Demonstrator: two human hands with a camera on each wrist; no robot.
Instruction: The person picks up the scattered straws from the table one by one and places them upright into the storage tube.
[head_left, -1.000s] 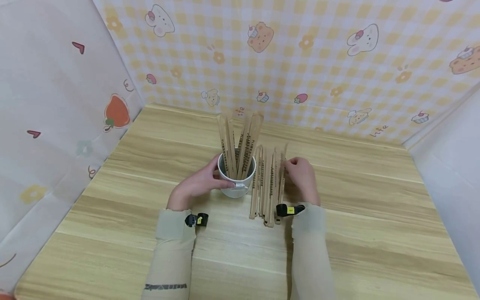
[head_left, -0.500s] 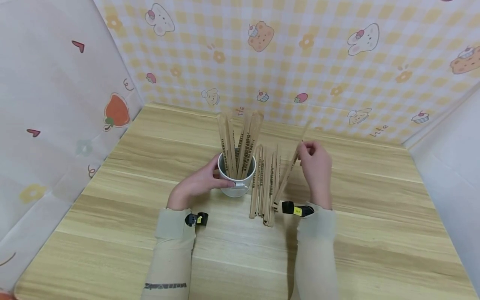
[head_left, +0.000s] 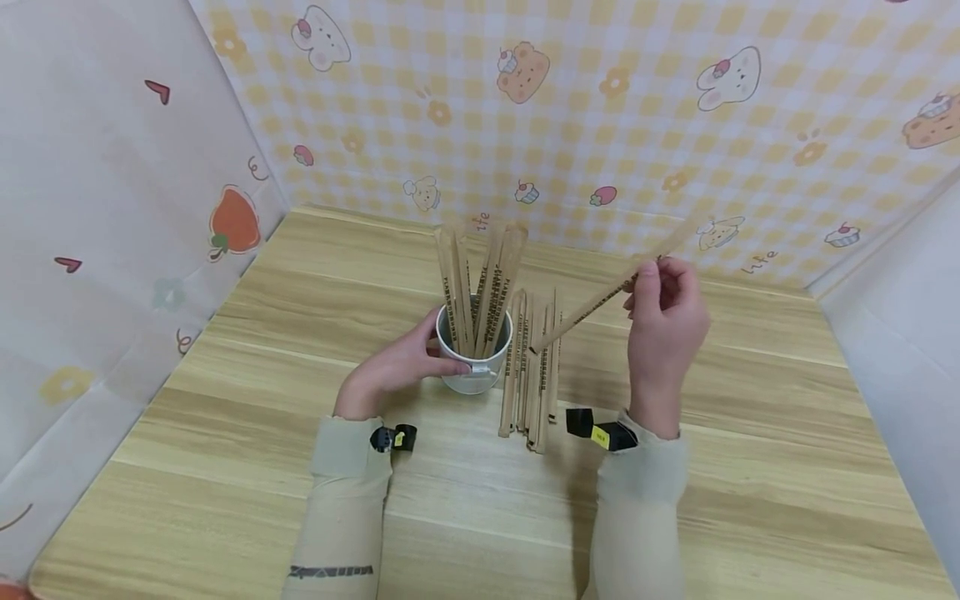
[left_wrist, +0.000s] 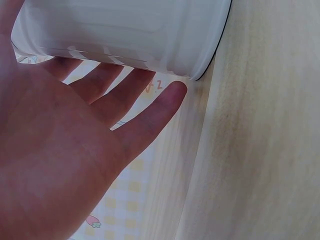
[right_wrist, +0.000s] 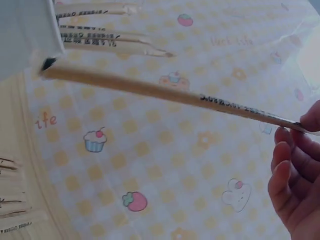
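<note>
In the head view, my left hand holds a white cup, thumb over the near rim and fingers round its far left side. Several straws in brown paper wrappers lean upright inside it. My right hand pinches one wrapped straw near its upper end between thumb and fingers. It slants down to the left, its lower tip overlapping the straws on the table. In the right wrist view that straw runs from the fingertips toward the cup. The left wrist view has the fingers along the cup's side.
More paper-wrapped straws lie side by side on the wooden table, just right of the cup. Behind the table hangs a yellow checked backdrop with cartoon prints. A pale sheet stands on the left side.
My right hand has lifted one wrapped straw from the right of the row, moving up and to the right while the straw tilts. The left hand and the cup stay put.
</note>
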